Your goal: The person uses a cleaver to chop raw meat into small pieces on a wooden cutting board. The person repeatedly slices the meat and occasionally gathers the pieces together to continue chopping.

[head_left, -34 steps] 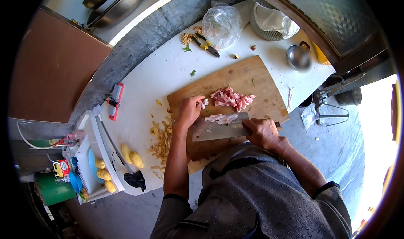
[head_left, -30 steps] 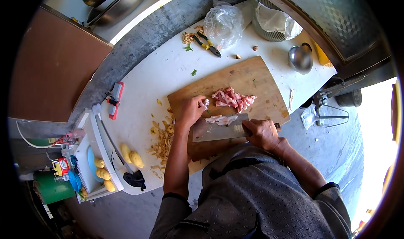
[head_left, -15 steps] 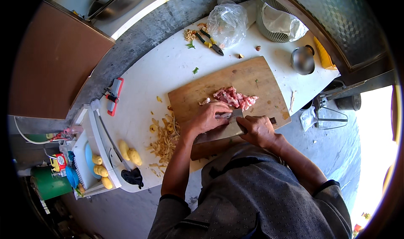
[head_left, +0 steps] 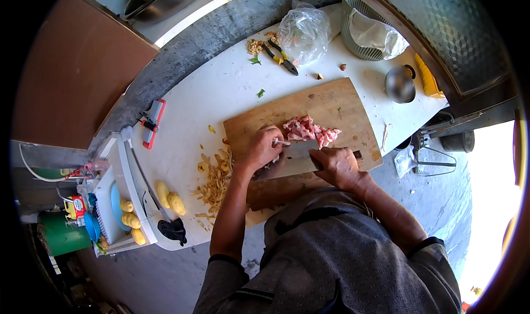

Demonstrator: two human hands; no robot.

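My right hand (head_left: pixel 338 166) is wrapped round the handle of a wide cleaver (head_left: pixel 292 162), whose blade lies tilted over the near part of the wooden cutting board (head_left: pixel 337 101). My left hand (head_left: pixel 264 147) is closed beside the blade's far left edge, with a small pale piece of meat (head_left: pixel 281 142) showing between thumb and fingers. A few pale scraps lie against the blade. Just beyond the blade sits a pile of cut pink and white meat (head_left: pixel 310 130) on the board.
Potato peelings (head_left: pixel 214 184) lie left of the board, with peeled potatoes (head_left: pixel 175 203) and a black cloth-like item (head_left: pixel 173 232) farther left. Beyond the board are pliers (head_left: pixel 282 60), a clear plastic bag (head_left: pixel 305 35) and a grey-green basket (head_left: pixel 359 27). A metal bowl (head_left: pixel 399 85) stands at right.
My left hand has drawn back to the left and lifted, its fingers now closed on a pale meat piece. The cleaver blade is more exposed and its flat side shows. The view has shifted slightly.
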